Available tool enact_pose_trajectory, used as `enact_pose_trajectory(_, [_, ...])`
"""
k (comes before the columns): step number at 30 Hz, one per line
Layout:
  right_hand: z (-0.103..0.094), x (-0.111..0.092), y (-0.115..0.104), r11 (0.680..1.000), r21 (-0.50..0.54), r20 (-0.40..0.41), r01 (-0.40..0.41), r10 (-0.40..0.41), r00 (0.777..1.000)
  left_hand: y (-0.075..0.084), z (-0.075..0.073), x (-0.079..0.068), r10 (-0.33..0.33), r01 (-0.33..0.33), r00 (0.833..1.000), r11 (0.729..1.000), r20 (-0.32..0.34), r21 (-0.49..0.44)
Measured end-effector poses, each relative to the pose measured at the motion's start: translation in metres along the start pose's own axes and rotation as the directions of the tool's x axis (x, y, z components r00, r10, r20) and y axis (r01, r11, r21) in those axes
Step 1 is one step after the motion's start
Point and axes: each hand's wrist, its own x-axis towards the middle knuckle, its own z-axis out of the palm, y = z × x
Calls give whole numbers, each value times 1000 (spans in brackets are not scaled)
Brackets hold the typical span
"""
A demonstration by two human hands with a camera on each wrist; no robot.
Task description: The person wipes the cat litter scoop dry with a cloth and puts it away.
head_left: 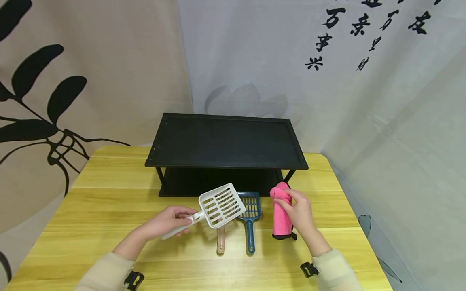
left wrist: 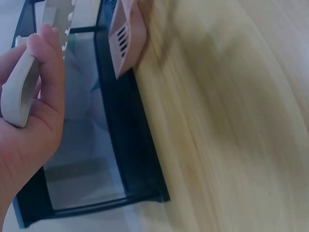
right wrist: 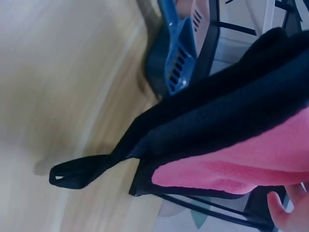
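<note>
My left hand (head_left: 170, 221) grips the handle of a white slotted litter scoop (head_left: 217, 220), its head tilted up and pointing right. In the left wrist view my fingers curl round the pale handle (left wrist: 18, 92). My right hand (head_left: 300, 209) pinches the upper part of a pink fabric mitt (head_left: 282, 222) with black trim and a black hanging loop (right wrist: 79, 171). A blue litter scoop (head_left: 250, 234) lies between the hands, handle toward me. Left of it a pink litter scoop (head_left: 221, 242) shows mostly its handle in the head view; the white scoop hides its head.
A black two-tier rack (head_left: 225, 141) stands at the back of the wooden table (head_left: 204, 270), its lower shelf (head_left: 218, 182) just behind the scoops. Behind the table hangs a pale cloth (head_left: 247, 52) with leaf and character prints.
</note>
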Motion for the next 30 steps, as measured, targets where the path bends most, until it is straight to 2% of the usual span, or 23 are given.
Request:
enact_pose_trajectory(6, [2, 3, -15, 997, 72, 26, -16, 14, 1000, 8, 5, 9, -14, 13, 1000, 999, 22, 42])
enact_pose_trajectory(14, [19, 7, -39, 986, 163, 10, -32, 31, 999, 21, 15, 21, -27, 24, 998, 998, 53, 62])
enact_pose_trajectory(20, [37, 2, -58, 964, 264, 82, -42, 21, 996, 30, 24, 29, -4, 0, 995, 999, 103, 42])
enact_pose_trajectory(22, [43, -2, -61, 970, 242, 103, -10, -15, 995, 33, 27, 31, 28, -34, 994, 998, 110, 55])
enact_pose_trajectory(25, [52, -9, -64, 985, 149, 137, 83, -104, 985, 37, 29, 34, 50, -56, 994, 996, 99, 66])
enact_pose_trajectory(27, [57, -13, -64, 985, 67, 176, 159, -169, 970, 38, 30, 36, 57, -64, 994, 995, 90, 76])
enact_pose_trajectory(30, [60, -17, -64, 966, -15, 259, 257, -245, 934, 39, 31, 39, 50, -56, 996, 996, 74, 70])
